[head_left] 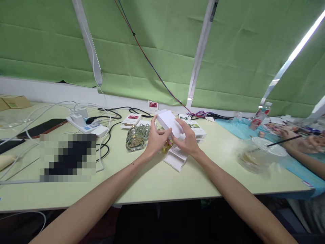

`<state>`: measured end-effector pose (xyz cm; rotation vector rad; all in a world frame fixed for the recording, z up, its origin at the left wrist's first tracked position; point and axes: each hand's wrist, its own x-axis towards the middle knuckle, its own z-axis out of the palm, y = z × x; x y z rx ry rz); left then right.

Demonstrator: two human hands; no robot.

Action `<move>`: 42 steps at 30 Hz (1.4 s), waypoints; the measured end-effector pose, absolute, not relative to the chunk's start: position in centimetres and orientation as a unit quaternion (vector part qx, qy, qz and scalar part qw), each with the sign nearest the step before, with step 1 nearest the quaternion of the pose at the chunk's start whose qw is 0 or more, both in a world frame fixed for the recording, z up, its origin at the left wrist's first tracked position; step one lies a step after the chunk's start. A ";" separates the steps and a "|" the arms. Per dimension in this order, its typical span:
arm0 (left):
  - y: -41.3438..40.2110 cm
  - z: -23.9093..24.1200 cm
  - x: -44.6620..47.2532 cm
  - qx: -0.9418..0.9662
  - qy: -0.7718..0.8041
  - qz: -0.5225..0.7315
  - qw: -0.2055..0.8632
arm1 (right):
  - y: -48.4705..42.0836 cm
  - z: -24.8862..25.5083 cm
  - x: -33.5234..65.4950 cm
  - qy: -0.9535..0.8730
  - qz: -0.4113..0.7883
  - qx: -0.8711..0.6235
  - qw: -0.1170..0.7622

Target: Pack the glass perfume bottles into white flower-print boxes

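Between my two hands a small white box [169, 122] is held up over the table, tilted. My left hand [157, 138] grips its left side, with the thumb on the near edge. On the right side, my right hand [187, 138] is closed round the same box. Below lies an opened white carton [176, 159] on the tabletop. Several clear glass bottles [135, 139] stand in rows just left of my left hand. Some gold-coloured pieces [164, 147] show partly under my hands. Beyond my right hand are white printed boxes [197, 131], stacked.
A white box with a red picture [132, 119] sits behind the bottles. To the left are a power strip [85, 126], cables and a dark phone [45, 127]. On the right stand a lidded plastic cup [269, 146] with a black straw and a bottle [261, 116], near another person's hand [296, 144].
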<state>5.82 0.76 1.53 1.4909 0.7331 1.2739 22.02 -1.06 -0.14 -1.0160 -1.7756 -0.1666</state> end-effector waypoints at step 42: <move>1.3 1.3 5.8 0.613 0.313 0.543 0.482 | -1.1 -0.3 22.2 -0.759 -0.023 -0.429 0.490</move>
